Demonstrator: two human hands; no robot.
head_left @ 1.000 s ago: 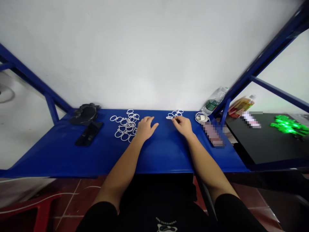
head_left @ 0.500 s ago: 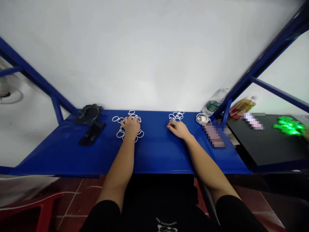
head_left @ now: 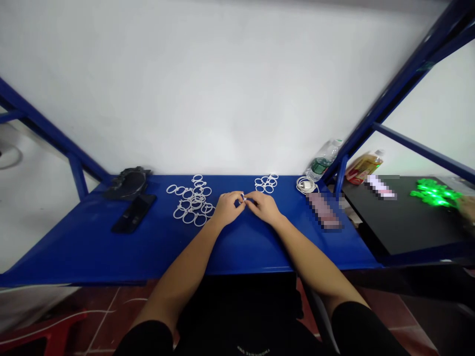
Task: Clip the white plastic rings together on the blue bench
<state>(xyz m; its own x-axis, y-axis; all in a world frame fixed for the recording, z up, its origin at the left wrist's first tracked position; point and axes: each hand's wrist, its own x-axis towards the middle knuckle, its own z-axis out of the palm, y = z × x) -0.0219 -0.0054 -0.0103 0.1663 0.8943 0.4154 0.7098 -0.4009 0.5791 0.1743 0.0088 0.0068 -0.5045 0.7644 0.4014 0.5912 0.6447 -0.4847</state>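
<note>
My left hand [head_left: 229,207] and my right hand [head_left: 264,205] meet over the middle of the blue table [head_left: 237,247]. Between their fingertips is a white plastic ring [head_left: 244,199], mostly hidden by the fingers. Both hands are closed in a pinch on it. To the left of my left hand lies a loose pile of white rings [head_left: 189,215], several of them overlapping, with small eyelets on their rims. A smaller group of white rings [head_left: 265,184] lies just beyond my right hand, near the wall.
A black phone [head_left: 133,213] and a dark crumpled bag [head_left: 128,183] lie at the left. At the right are a coiled white cable [head_left: 307,185], a plastic bottle [head_left: 321,165] and a blurred-out flat object [head_left: 323,210]. Blue frame bars flank the table. Another person's hand [head_left: 466,207] is near green glowing pieces [head_left: 434,193].
My left hand has left the ring pile and moved right, and my right hand has moved slightly left. They now meet, pinching a white ring. The view has shifted a little.
</note>
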